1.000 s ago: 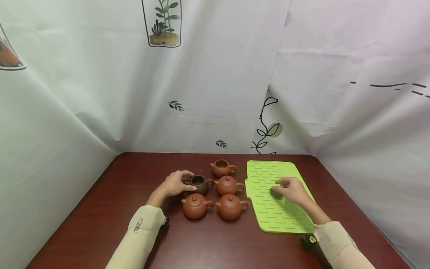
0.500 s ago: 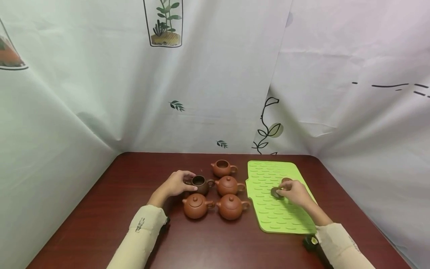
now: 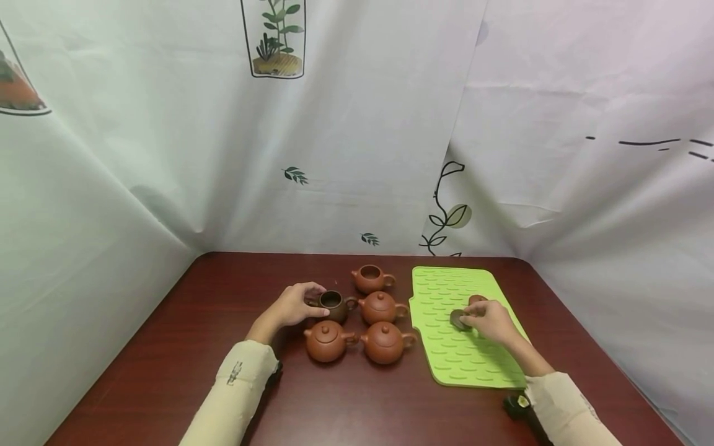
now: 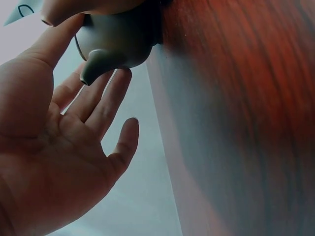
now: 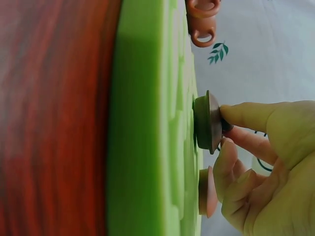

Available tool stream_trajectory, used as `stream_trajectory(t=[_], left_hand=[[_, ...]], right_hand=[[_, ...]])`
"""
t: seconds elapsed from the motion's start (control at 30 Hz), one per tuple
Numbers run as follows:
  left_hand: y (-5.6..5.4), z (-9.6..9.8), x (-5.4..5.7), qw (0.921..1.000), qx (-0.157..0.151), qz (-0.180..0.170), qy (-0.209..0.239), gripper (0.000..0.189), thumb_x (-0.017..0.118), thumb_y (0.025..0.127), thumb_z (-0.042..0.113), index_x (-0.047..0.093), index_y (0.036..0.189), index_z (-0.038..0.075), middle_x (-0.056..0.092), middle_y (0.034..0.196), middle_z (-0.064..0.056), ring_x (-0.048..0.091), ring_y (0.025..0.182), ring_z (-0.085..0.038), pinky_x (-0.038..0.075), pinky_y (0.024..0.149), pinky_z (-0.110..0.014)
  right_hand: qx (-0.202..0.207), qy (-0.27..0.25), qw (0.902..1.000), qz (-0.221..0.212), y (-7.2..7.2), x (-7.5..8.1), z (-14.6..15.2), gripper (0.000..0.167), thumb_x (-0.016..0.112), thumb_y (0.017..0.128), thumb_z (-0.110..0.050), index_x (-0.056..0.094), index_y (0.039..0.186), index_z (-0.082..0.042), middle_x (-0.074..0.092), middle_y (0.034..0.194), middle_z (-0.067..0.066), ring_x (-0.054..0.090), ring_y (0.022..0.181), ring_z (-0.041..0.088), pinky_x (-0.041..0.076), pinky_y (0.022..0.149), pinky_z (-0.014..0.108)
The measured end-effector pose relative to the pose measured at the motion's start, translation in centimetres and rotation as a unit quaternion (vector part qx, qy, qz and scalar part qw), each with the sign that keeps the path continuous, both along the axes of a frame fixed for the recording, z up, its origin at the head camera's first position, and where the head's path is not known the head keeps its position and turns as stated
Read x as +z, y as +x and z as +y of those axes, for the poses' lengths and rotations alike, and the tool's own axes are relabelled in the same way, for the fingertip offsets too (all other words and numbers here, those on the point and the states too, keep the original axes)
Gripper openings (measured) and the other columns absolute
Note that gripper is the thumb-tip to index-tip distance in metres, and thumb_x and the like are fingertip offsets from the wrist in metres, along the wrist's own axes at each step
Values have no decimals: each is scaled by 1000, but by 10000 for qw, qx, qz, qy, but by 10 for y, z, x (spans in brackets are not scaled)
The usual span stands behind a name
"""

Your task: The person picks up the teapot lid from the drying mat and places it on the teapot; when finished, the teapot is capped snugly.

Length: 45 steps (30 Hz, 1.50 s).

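My left hand (image 3: 290, 306) grips the dark brown lidless teapot (image 3: 336, 316), with thumb and fingers on opposite sides. In the left wrist view, the dark teapot (image 4: 115, 42) shows its spout between the thumb and fingers. My right hand (image 3: 493, 322) is over the green mat (image 3: 440, 285). Its thumb and fingertips pinch the knob of a dark teapot lid (image 5: 207, 123), which is at the mat surface. A reddish teapot lid (image 5: 208, 191) lies beside it, partly hidden behind the right hand in the head view.
Near the left hand stand three lidded reddish teapots, one in front (image 3: 326, 342), one at front right (image 3: 383, 344) and one behind that (image 3: 380, 310). A lidless reddish teapot (image 3: 370, 283) stands farther back. White printed cloth (image 3: 357, 124) hangs behind the table (image 3: 167, 347).
My right hand has shifted slightly to the right and its fingers have come together on the dark lid's knob. The reddish lid has come into view. My left hand stays on the dark teapot.
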<state>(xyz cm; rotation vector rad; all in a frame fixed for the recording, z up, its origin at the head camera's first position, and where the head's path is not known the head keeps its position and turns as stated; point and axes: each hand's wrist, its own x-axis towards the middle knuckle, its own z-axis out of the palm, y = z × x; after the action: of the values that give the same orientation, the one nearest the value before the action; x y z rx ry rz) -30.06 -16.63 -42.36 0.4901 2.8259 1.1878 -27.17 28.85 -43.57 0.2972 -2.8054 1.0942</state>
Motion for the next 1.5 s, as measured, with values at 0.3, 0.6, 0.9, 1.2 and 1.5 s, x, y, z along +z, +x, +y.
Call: stream_trajectory(t=[0.3, 0.6, 0.9, 1.2, 1.5], left_hand=[[-2, 0, 0, 10000, 45, -33, -81, 47, 83, 82, 27, 66, 122, 11, 67, 119, -6, 63, 113, -26, 48, 95, -48], [0, 0, 2, 9999, 92, -36, -81, 48, 83, 82, 26, 65, 124, 11, 67, 122, -8, 62, 115, -27, 47, 96, -48], [2, 0, 0, 9998, 161, 44, -135, 48, 84, 81, 26, 66, 122, 10, 68, 119, -7, 63, 113, -26, 48, 96, -47], [2, 2, 1, 9997, 225, 4, -104, 47, 85, 80, 24, 67, 121, 11, 69, 117, -6, 64, 112, -25, 48, 96, -46], [0, 2, -1, 9998, 165, -14, -83, 48, 85, 80, 26, 66, 122, 10, 69, 117, -7, 64, 113, -25, 48, 96, -47]], right_hand=[[-24, -94, 9997, 209, -2, 3, -10, 22, 75, 89, -16, 74, 103, 1, 68, 97, 10, 62, 103, 39, 52, 77, 47], [-175, -100, 9993, 307, -6, 11, -28, 21, 76, 88, -18, 75, 100, -1, 71, 98, 11, 63, 99, 32, 51, 78, 45], [-215, -131, 9988, 412, -10, 14, -45, 19, 78, 86, -22, 76, 95, -5, 70, 93, 6, 64, 94, 29, 48, 65, 33], [-129, -421, 9982, 403, -12, 22, -65, 18, 80, 84, -21, 76, 93, -5, 71, 94, 7, 64, 88, 25, 47, 66, 32], [108, -697, 9964, 469, -13, 28, -85, 14, 80, 84, -18, 76, 91, -7, 72, 98, 10, 65, 86, 27, 49, 65, 33]])
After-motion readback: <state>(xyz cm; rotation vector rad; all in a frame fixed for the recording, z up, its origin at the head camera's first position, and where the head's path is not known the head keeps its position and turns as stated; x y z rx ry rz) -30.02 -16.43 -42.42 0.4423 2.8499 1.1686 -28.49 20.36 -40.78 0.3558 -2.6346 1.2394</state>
